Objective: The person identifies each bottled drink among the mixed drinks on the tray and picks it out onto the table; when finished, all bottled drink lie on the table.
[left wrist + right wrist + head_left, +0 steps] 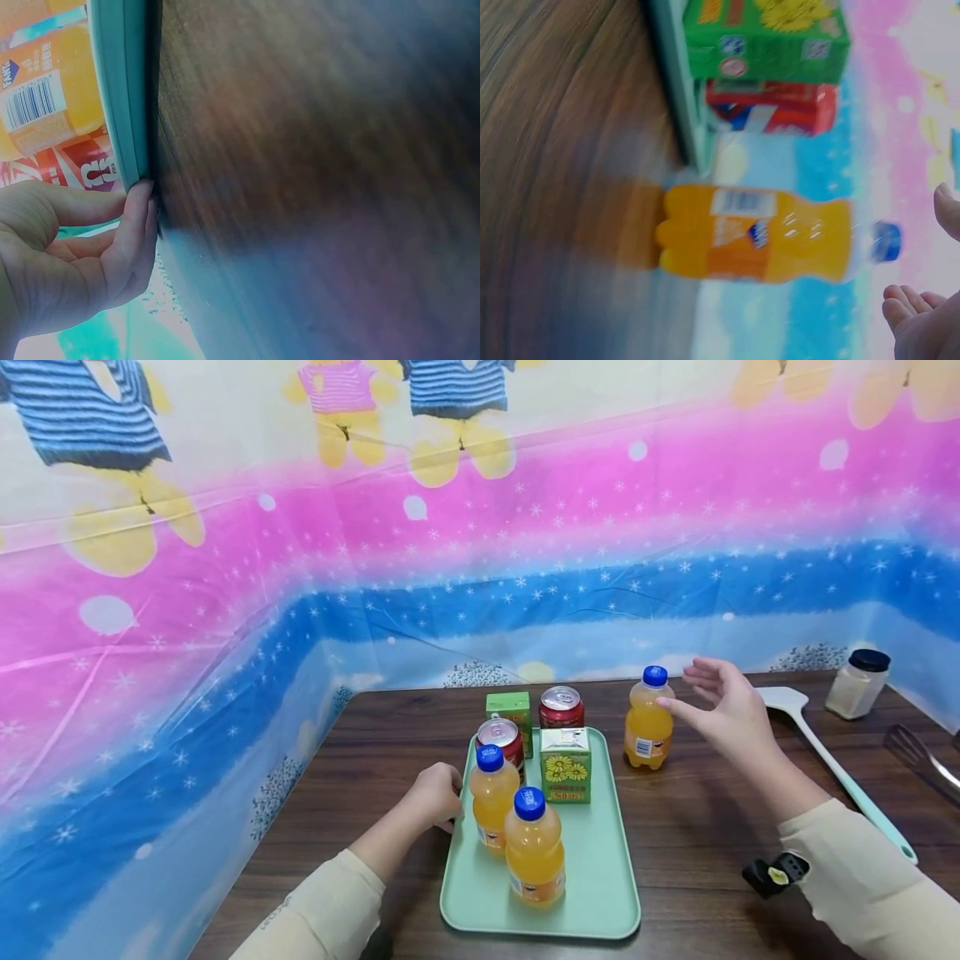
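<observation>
My left hand [431, 797] grips the left rim of a light green tray [600, 860]; in the left wrist view its thumb and fingers [133, 240] pinch the edge. On the tray stand two orange soda bottles [536, 856] with blue caps, two green drink cartons [566, 768] and two red soda cans [561, 706]. To the tray's right, a third orange soda bottle [648, 727] stands upright on the table. Beside its cap, my right hand [723, 710] is held with fingers spread and nothing in it. In the right wrist view, a gap shows between this hand and the bottle cap [887, 241].
On the right of the dark wood table [697, 852] lies a white spatula with a mint handle [847, 777]. Behind it stands a jar with a black lid [858, 685]. A metal utensil [926, 760] lies at the far right. A patterned cloth [480, 568] hangs behind the table.
</observation>
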A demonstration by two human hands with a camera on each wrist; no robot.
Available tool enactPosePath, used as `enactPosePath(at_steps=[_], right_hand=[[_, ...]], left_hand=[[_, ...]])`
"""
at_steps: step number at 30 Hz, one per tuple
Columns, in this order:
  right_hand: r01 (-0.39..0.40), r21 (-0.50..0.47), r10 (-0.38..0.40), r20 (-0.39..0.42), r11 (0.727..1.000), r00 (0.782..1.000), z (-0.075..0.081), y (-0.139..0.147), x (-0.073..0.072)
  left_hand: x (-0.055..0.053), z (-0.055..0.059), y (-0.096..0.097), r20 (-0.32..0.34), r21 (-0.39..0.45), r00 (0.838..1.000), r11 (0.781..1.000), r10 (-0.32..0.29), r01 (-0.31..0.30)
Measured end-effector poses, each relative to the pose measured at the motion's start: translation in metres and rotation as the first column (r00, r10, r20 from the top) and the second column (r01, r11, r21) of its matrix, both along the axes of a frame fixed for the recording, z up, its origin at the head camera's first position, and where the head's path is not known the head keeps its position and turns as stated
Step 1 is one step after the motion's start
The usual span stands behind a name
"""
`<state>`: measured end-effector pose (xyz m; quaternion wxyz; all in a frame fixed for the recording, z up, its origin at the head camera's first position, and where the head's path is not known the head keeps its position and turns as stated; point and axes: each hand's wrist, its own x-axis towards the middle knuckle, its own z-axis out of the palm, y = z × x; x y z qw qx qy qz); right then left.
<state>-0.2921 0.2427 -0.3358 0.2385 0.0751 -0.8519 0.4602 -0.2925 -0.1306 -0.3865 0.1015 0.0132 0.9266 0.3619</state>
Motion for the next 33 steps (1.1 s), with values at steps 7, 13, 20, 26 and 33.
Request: enactPosePath(at_steps=[7,13,20,26,33], right_hand=[[-0.058,-0.019,0.055,-0.131,0.998,0.990,0.011,-0.019,0.027],[-0.201,-0.070,0.184,-0.202,0.977,0.962,0.010,-0.041,0.049],[-0.316,-0.005,0.309,-0.192,0.949,0.931,0.001,-0.064,0.066],[-0.448,0.038,0.448,-0.157,0.893,0.880,-0.007,-0.084,0.074],[-0.568,0.002,0.567,-0.079,0.823,0.820,-0.017,-0.106,0.082]], left_hand=[[0.000,0.000,0.000,-0.006,0.003,1.000,1.000,-0.003,0.003],[0.000,-0.001,0.000,-0.003,0.013,1.000,1.000,0.000,0.000],[0.001,-0.001,-0.001,-0.007,0.018,1.000,1.000,-0.002,0.002],[0.000,-0.001,-0.002,-0.009,0.024,1.000,1.000,0.001,-0.001],[-0.001,-0.001,-0.001,-0.002,0.019,1.000,1.000,0.008,-0.008]])
